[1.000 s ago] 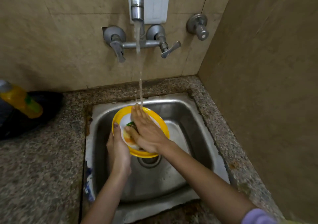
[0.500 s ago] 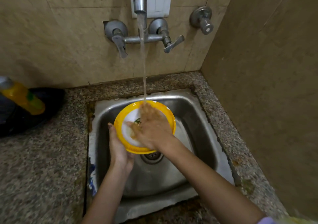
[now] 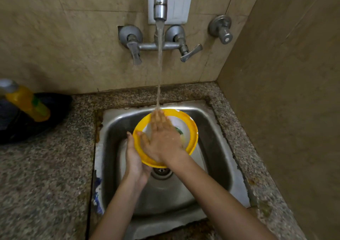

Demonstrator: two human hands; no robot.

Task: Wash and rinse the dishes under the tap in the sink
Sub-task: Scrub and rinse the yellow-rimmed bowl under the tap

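Observation:
A yellow-rimmed plate point(image 3: 191, 129) with a white centre is held tilted over the steel sink point(image 3: 211, 158). My left hand point(image 3: 135, 158) grips the plate's lower left edge from behind, thumb on the rim. My right hand point(image 3: 161, 136) lies flat on the plate's face with straight fingers, and the stream from the tap point(image 3: 160, 2) falls on its fingertips. A green mark on the plate shows beside my right hand.
Two lever handles point(image 3: 135, 52) flank the spout on the tiled wall, with a knob valve point(image 3: 223, 31) to the right. A yellow bottle point(image 3: 27, 103) lies on a black pan point(image 3: 36, 122) on the granite counter at left. A wall stands close on the right.
My right hand has slid up the plate's face into the stream. The plate now faces more to the right, and the view has tilted down a little.

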